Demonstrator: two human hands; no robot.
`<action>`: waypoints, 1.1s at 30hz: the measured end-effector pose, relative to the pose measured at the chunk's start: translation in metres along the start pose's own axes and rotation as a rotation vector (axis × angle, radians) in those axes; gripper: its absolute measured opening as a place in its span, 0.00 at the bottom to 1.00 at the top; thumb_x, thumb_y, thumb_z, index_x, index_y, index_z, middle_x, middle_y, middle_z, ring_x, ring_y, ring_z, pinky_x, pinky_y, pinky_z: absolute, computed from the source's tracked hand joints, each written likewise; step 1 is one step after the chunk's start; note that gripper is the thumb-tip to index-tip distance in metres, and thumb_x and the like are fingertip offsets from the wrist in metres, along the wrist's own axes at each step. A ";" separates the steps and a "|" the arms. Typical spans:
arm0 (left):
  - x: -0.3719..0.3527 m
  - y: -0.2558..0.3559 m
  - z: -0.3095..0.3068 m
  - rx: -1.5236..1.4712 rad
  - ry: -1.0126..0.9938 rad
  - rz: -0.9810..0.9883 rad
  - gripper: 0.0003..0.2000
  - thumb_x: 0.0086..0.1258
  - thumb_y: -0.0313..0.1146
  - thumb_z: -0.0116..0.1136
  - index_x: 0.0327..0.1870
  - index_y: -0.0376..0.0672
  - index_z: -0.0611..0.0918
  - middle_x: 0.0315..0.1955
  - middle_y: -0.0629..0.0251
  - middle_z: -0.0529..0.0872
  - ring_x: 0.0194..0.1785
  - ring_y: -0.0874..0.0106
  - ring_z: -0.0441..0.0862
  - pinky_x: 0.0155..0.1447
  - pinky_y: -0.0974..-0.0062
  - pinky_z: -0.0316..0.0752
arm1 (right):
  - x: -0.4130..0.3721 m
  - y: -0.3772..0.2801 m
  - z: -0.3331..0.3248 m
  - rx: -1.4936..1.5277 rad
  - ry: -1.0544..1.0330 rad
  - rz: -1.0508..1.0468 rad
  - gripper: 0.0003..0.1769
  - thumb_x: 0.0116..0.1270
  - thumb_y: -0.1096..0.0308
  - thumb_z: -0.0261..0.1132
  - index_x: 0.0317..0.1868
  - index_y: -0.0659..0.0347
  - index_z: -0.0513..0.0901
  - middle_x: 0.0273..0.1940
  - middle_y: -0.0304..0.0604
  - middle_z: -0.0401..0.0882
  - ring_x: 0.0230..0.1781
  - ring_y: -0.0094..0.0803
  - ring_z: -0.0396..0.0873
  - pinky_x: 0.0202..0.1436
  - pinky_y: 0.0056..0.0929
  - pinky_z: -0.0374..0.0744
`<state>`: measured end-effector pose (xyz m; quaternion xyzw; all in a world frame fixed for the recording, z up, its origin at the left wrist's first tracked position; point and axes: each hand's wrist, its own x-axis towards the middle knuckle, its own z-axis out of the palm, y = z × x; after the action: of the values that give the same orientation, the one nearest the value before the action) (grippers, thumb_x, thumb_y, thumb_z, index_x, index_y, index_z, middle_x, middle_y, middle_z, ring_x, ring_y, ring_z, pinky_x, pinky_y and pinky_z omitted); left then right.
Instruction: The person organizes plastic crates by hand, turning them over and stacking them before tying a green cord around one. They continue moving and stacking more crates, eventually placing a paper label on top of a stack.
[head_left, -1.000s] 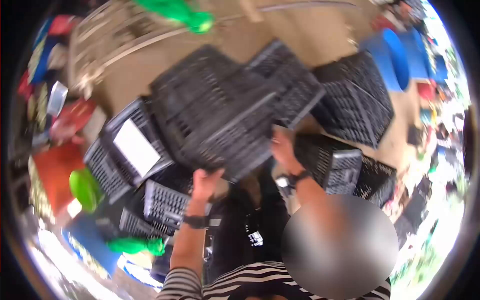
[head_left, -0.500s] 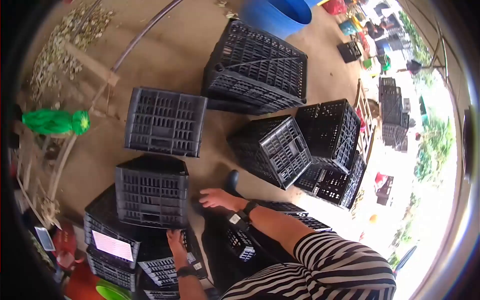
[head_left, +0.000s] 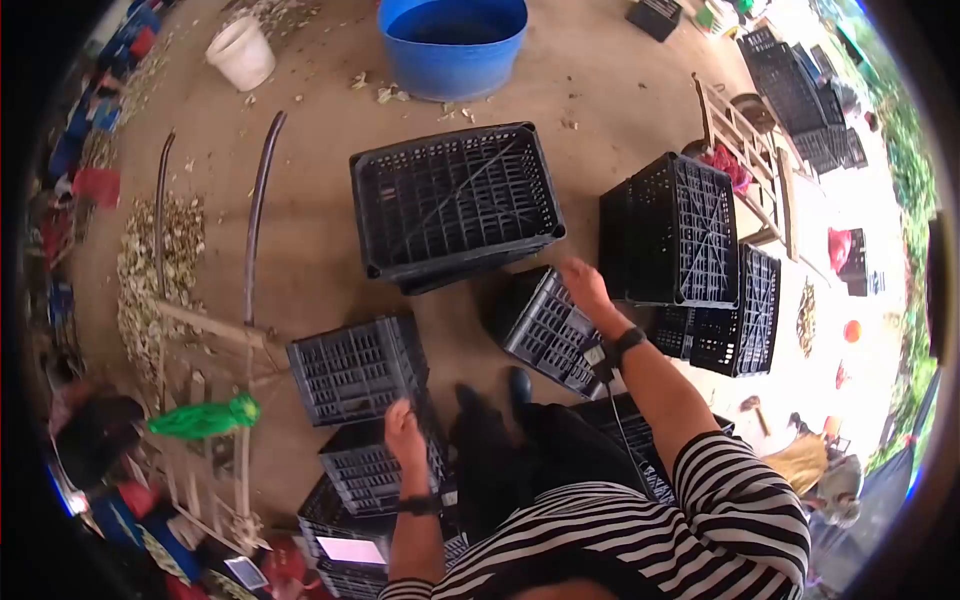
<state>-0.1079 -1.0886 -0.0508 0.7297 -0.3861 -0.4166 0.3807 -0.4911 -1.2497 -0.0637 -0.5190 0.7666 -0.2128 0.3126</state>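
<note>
My left hand (head_left: 404, 438) is raised in front of the lower right corner of a black slatted plastic crate (head_left: 345, 372), its fingers loosely bent with nothing visible in them. Below that crate, another black crate (head_left: 365, 468) is partly covered by my forearm. My right hand (head_left: 588, 290) is stretched out over the upper right edge of a tilted black crate (head_left: 553, 330), fingers extended and nothing seen in them. A dark band and a small device on a cord are at my right wrist.
Large black crates (head_left: 455, 200) are stacked ahead, with more crates (head_left: 670, 230) at the right. Farther off stand a blue tub (head_left: 450, 55) and a white bucket (head_left: 241, 54). A wooden frame with a green bundle (head_left: 205, 416) is at the left, near a heap of pale scraps (head_left: 165, 260).
The view has swung, bringing the blue tub and the wooden frame further in. My right hand has reached forward to the tilted crate. My left hand has risen beside the upper left crate.
</note>
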 end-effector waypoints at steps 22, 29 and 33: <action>0.264 0.278 0.140 0.082 -0.615 0.054 0.24 0.58 0.36 0.64 0.51 0.35 0.70 0.35 0.65 0.74 0.36 0.77 0.71 0.43 0.78 0.70 | 0.044 -0.240 0.052 0.419 0.133 0.028 0.16 0.45 0.72 0.67 0.36 0.63 0.73 0.29 0.49 0.73 0.30 0.46 0.74 0.33 0.37 0.74; 0.301 0.244 0.101 0.116 -0.285 0.183 0.17 0.58 0.24 0.59 0.47 0.33 0.68 0.39 0.61 0.75 0.41 0.74 0.73 0.48 0.76 0.69 | 0.041 -0.290 0.074 0.569 -0.017 -0.347 0.18 0.44 0.75 0.63 0.40 0.62 0.73 0.30 0.45 0.71 0.34 0.44 0.73 0.36 0.37 0.72; 0.306 0.246 0.078 0.044 -0.246 0.134 0.18 0.59 0.23 0.59 0.49 0.33 0.68 0.41 0.63 0.76 0.41 0.75 0.73 0.49 0.78 0.69 | 0.053 -0.247 0.053 0.423 0.211 -0.332 0.14 0.45 0.78 0.60 0.37 0.61 0.77 0.33 0.45 0.76 0.37 0.45 0.74 0.42 0.40 0.71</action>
<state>-0.1305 -1.4777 0.0405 0.6538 -0.4868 -0.4681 0.3412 -0.3043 -1.3910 0.0457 -0.5354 0.6381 -0.4693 0.2933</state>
